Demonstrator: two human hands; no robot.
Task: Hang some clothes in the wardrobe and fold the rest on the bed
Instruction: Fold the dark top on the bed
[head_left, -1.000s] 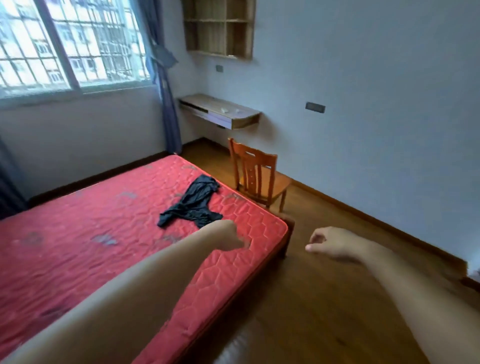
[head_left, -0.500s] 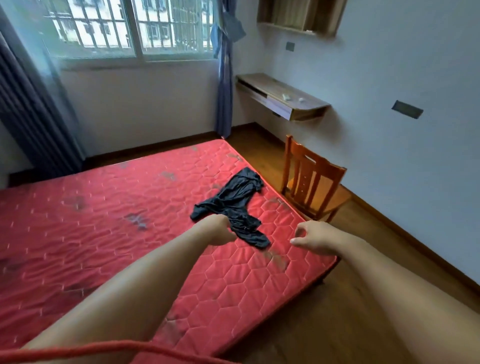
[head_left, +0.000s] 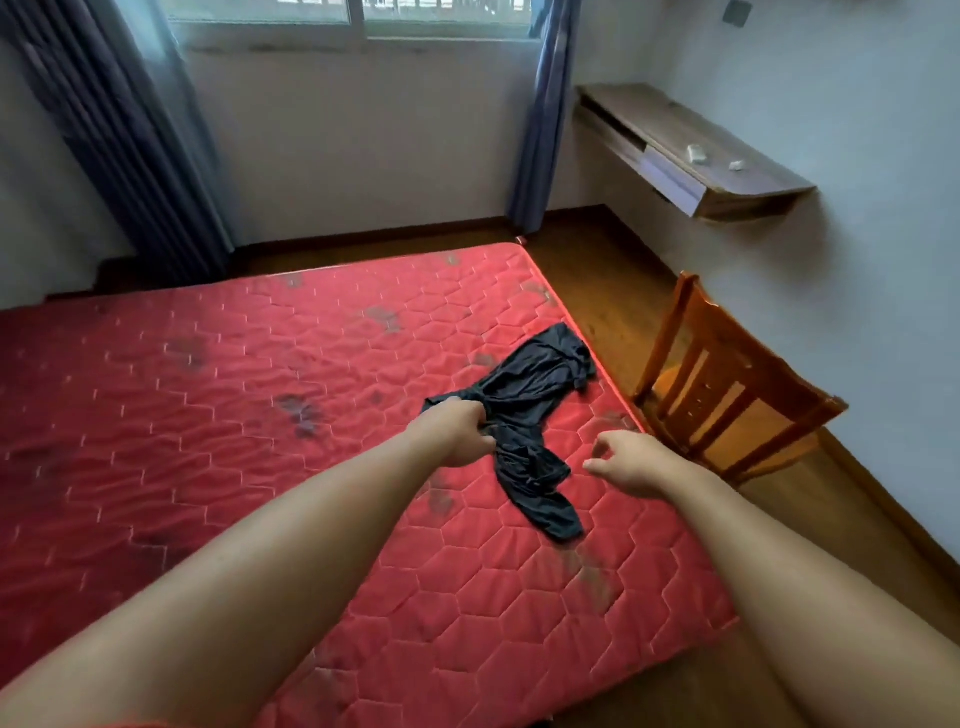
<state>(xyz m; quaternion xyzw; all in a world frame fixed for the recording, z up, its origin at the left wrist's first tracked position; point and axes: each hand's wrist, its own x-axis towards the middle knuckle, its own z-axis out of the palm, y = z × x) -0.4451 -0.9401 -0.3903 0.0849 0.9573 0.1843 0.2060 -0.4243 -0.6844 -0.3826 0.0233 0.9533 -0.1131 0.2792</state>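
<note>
Head view: chair (head_left: 727, 395) beside bed (head_left: 208, 389), possibly touching; left hand (head_left: 457, 434) grips garment (head_left: 535, 384).

An orange-brown slatted wooden chair (head_left: 727, 395) stood just right of the right fingers (head_left: 609, 445). Beyond them, a wall-mounted wooden tabletop (head_left: 753, 176) carried two small white scraps (head_left: 696, 153); blue curtains (head_left: 540, 119) flanked the window (head_left: 363, 18).

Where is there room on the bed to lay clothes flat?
The red mattress is bare left of the left hand, back to its far edge. Crowded near its right edge: dark garment, right hand, wooden chair.
</note>
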